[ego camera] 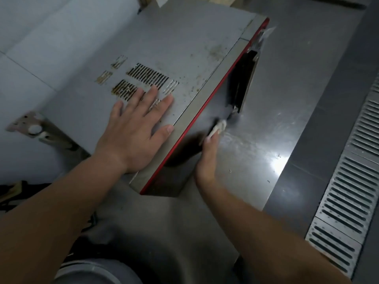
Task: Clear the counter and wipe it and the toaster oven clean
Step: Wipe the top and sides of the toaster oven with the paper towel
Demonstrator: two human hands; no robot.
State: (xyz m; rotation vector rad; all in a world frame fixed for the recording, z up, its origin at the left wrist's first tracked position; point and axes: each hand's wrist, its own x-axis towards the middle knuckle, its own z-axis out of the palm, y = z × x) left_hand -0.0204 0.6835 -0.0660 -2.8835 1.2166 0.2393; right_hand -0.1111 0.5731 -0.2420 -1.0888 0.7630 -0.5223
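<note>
A grey toaster oven [180, 44] with a red front trim and rusty vent slots stands on the steel counter [272, 111]; its top is speckled with dirt. My left hand [137, 130] lies flat and spread on the oven's top, near the vents. My right hand [209, 156] is pressed against the oven's front face below the black door handle [243, 78], holding a small whitish cloth [218, 128] at its fingertips. The cloth is blurred and mostly hidden by the fingers.
Crumbs and smears lie on the counter right of the oven. A slotted metal floor drain [348, 181] runs along the right edge. A metal wall bracket [30, 126] sticks out at the left. A round grey rim [96, 271] shows at the bottom.
</note>
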